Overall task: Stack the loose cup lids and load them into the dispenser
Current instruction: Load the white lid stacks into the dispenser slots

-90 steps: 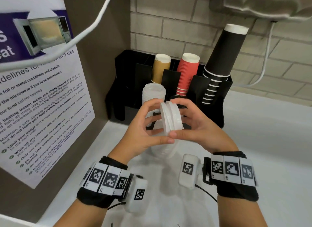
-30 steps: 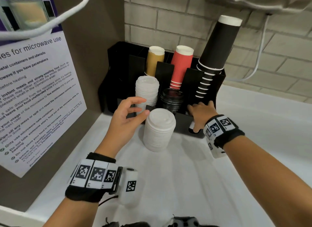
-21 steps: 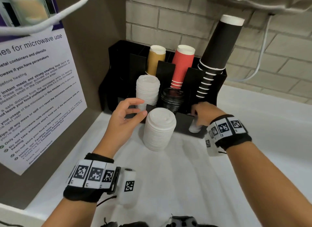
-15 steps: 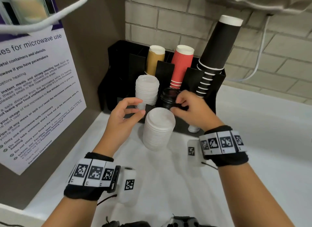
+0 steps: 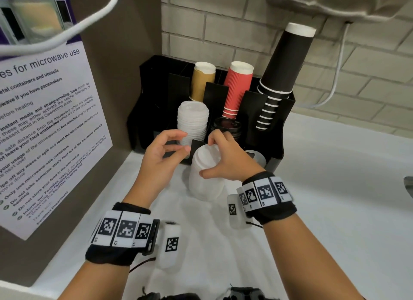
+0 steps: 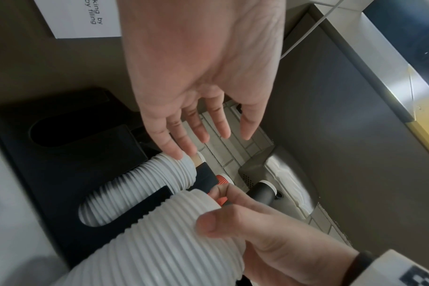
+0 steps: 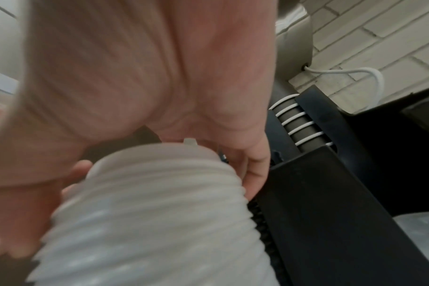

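White counter [image 5: 312,210], right hand [image 5: 230,159] fingers apparently curled round lid stack [image 5: 204,183], left hand [image 5: 161,156] loose, just beside it

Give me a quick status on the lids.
Right hand grips loose lid stack on the counter. Left hand open beside it. Dispenser directly behind, not yet loaded.

We see a white bench [image 5: 324,199] running to the brick wall. On it a black dispenser [image 5: 276,148] stands in the corner against the wall, and just in front of it a tall stack of white lids [image 5: 204,185] stands upright on the bench, beside a clear lid [image 5: 257,158] at the dispenser's foot.
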`<state>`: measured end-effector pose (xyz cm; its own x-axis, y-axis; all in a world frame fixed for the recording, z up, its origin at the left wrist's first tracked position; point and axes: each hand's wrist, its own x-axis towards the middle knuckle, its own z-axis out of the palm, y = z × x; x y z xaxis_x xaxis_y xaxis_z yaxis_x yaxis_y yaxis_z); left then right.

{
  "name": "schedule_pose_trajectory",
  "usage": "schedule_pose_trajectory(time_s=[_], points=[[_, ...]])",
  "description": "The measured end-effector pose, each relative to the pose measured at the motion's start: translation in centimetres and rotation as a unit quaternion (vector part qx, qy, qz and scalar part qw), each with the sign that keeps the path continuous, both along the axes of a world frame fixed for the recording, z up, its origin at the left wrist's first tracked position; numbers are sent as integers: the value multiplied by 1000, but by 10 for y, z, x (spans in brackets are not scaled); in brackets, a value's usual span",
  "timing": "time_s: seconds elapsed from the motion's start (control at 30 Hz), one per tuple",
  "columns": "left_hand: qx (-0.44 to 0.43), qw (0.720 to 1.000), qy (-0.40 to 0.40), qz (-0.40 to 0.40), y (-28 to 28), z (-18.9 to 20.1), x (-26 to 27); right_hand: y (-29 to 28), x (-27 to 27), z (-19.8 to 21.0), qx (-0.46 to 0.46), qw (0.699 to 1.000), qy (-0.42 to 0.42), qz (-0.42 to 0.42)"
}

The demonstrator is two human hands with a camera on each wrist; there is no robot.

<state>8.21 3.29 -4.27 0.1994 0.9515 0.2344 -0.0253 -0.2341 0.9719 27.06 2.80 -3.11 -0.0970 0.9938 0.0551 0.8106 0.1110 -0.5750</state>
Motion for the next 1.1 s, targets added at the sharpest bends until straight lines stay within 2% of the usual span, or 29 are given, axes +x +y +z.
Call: schedule_pose_trajectory(time_s=[0.2,0.3,0.4,0.5,0.6,0.83,1.1], points=[[12,1000,-23,-13,4,3,-3,-5,4,17,43,997,65,-23],[7,996,-6,-90,1,4,-3,-16,3,33,73,984,159,-34],[5,987,-16,-161,-3,6,2,-30,-8,42,37,961,271,-29],[-7,982,-48,-184,-6,10,5,-41,-19,42,12,943,331,-24],[1,979,-56,-194,-4,13,2,-49,-21,41,10,938,345,-24],[11,976,-63,-210,-3,14,1,-59,-12,48,-1,955,296,8],[12,970,-60,-233,-2,11,5,-62,-15,48,19,957,290,-19]])
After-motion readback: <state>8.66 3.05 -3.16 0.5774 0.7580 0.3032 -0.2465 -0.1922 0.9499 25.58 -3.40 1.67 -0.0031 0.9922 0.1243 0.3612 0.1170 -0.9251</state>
